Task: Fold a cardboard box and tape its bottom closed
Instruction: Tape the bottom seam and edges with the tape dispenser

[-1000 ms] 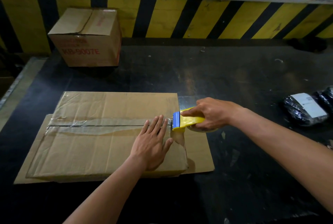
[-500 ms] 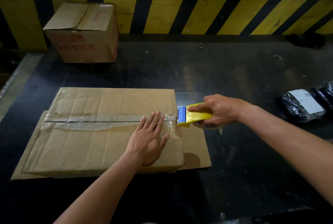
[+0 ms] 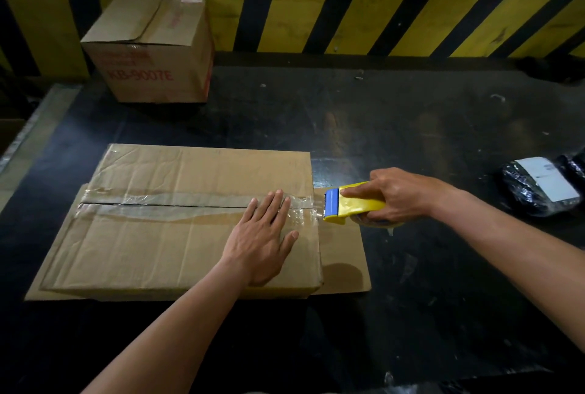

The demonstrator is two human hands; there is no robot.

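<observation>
Near the bench's front edge, the left hand (image 3: pixel 262 241) lies flat, fingers spread, pinning the cardboard box (image 3: pixel 190 226): light, stiff, creased, best held by its edges. Clear tape (image 3: pixel 190 203) covers its seam. The right hand (image 3: pixel 399 194) clamps the yellow tape dispenser (image 3: pixel 351 203) off the box's right edge.

cardboard box (image 3: pixel 164 245): flat, seam taped | tape dispenser (image 3: pixel 351 203): at right edge
</observation>
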